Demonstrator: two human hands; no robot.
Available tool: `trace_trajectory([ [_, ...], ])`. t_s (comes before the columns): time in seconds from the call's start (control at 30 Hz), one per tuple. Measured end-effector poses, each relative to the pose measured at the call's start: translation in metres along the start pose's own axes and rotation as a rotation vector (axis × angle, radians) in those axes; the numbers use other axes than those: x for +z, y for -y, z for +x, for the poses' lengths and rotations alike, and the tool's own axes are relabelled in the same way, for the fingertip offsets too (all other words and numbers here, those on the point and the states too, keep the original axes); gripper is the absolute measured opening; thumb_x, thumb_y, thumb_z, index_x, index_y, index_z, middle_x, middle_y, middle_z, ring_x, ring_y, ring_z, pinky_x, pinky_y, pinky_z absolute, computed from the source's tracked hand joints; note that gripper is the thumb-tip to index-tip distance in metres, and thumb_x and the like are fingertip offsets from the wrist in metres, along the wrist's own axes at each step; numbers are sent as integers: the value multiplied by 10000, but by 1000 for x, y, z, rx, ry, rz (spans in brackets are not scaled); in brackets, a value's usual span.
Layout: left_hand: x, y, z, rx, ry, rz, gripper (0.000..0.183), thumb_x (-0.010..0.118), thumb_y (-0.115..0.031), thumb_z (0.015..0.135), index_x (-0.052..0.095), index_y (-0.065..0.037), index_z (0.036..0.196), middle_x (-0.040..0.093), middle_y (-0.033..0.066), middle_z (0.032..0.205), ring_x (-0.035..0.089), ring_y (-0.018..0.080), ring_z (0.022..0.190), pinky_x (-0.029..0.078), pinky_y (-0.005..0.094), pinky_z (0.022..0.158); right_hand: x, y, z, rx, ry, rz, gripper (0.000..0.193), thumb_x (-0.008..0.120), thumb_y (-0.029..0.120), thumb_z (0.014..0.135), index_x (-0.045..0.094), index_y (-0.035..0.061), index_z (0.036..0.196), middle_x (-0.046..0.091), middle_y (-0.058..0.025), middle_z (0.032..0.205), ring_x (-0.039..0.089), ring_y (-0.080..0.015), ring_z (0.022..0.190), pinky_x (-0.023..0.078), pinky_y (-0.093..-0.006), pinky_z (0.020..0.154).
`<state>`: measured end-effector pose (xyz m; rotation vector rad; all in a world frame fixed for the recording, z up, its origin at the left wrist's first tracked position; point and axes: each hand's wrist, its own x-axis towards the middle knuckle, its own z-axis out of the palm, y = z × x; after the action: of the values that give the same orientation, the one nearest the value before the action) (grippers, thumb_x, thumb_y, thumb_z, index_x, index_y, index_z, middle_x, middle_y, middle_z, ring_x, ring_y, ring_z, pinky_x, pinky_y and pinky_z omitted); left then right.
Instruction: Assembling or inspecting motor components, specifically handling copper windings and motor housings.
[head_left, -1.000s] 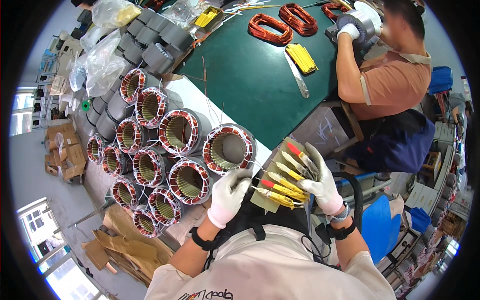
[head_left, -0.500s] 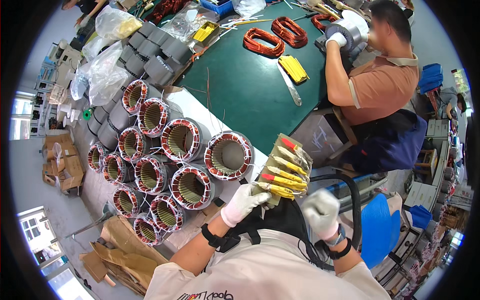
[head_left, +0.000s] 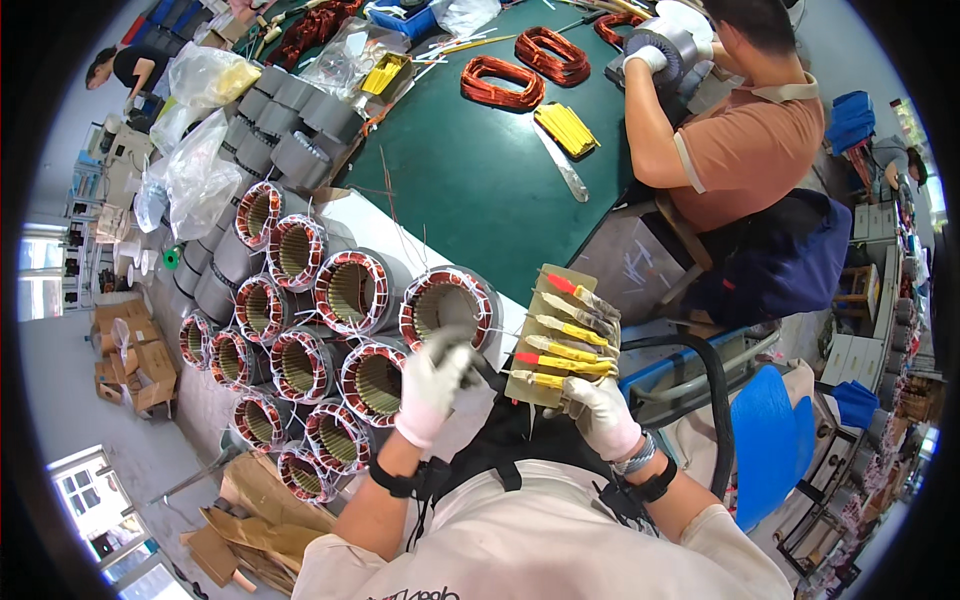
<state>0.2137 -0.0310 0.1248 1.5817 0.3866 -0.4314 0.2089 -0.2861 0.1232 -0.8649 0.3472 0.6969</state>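
Note:
In front of my body stands an olive-tan board (head_left: 523, 388) with several yellow and red clips (head_left: 565, 361) in a column, their leads at the right side. My gloved right hand (head_left: 604, 416) is closed at the board's lower right corner, just below the lowest clip; its fingertips are partly hidden. My gloved left hand (head_left: 432, 388), smeared by motion, is left of the board, in front of the nearest wound stator (head_left: 452, 305). Whether it holds anything does not show. A dark cable or strip (head_left: 487, 373) runs between this hand and the board.
Several wound stators (head_left: 352, 292) lie stacked at left. Behind is a green table (head_left: 455, 190) with copper coils (head_left: 503, 82), yellow strips (head_left: 567, 130) and a knife-like blade (head_left: 560, 160). A co-worker (head_left: 745, 130) handles a stator at right. A thick black hose (head_left: 713, 400) arches beside my right hand.
My left hand has left the board's lower left edge and moved left toward the stators. My right hand has come in to the board's lower right corner. The view has shifted slightly.

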Motion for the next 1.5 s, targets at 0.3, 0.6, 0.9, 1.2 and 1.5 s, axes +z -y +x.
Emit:
trace_trajectory([
  [0.3, 16, -16, 9, -28, -6, -201, 260, 582, -217, 1000, 654, 20, 1077, 697, 78, 956, 636, 112, 761, 527, 257, 712, 0, -4, 0, -14, -25, 65, 583, 681, 212, 935, 445, 57, 1445, 628, -85, 1313, 666, -190, 1076, 605, -348, 739],
  [0.6, 17, -2, 6, 24, 73, -278, 255, 712, -171, 932, 636, 12, 1092, 655, 20, 920, 599, 75, 826, 498, 233, 751, 7, 0, -3, -24, -43, 40, 586, 681, 149, 907, 449, 3, 1426, 638, -122, 1271, 684, -204, 1010, 614, -340, 708],
  [0.9, 20, 1, -6, 94, -74, -163, 313, 697, -189, 931, 626, 15, 1157, 651, 48, 940, 598, 90, 842, 507, 250, 762, -1, -7, -8, -17, 15, -51, 715, 743, 324, 897, 420, 34, 1464, 623, -98, 1321, 665, -204, 1071, 595, -350, 761],
  [1.2, 25, 19, -10, -161, 489, -391, 492, 683, -277, 964, 584, 36, 1331, 693, 63, 1135, 643, 116, 955, 529, 294, 866, 1, 9, -14, 3, 0, -257, 614, 676, 388, 938, 519, 9, 1396, 665, -81, 1221, 636, -159, 1059, 571, -316, 820],
  [1.5, 20, 21, -5, -158, 557, -410, 480, 701, -287, 941, 603, 33, 1285, 715, 89, 1079, 674, 154, 924, 541, 303, 851, -19, 118, 18, -5, -7, -784, 632, 773, 300, 802, 557, -62, 1273, 638, -105, 1196, 629, -150, 1057, 508, -309, 945],
])
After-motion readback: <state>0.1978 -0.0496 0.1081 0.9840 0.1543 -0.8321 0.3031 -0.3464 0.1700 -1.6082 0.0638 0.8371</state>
